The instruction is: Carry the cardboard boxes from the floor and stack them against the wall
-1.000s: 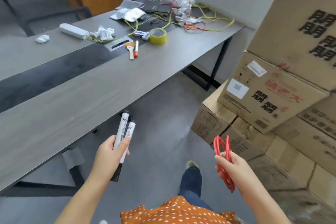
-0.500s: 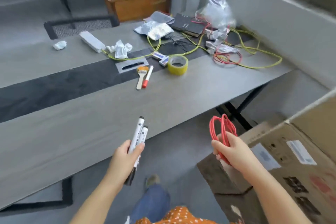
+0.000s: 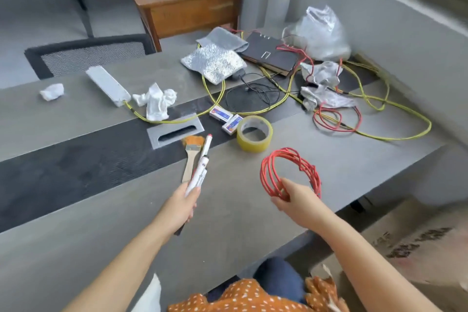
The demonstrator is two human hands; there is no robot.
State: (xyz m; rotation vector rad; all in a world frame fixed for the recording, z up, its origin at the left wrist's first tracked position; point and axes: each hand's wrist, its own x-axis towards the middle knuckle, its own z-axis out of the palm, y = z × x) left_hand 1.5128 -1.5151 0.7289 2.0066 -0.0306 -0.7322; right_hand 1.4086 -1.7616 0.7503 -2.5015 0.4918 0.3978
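**Hands now over table, box left at lower right**

Both hands have moved forward over the grey table (image 3: pixel 253 210) since the earlier frame. Left hand (image 3: pixel 181 206) grips two white markers (image 3: pixel 198 176), tips near the brush (image 3: pixel 191 157). Right hand (image 3: pixel 295 200) pinches a red wire coil (image 3: pixel 290 172) near the yellow tape roll (image 3: pixel 254 133). Cardboard box (image 3: pixel 415 243) sits blurred at lower right, beside the table edge, untouched.
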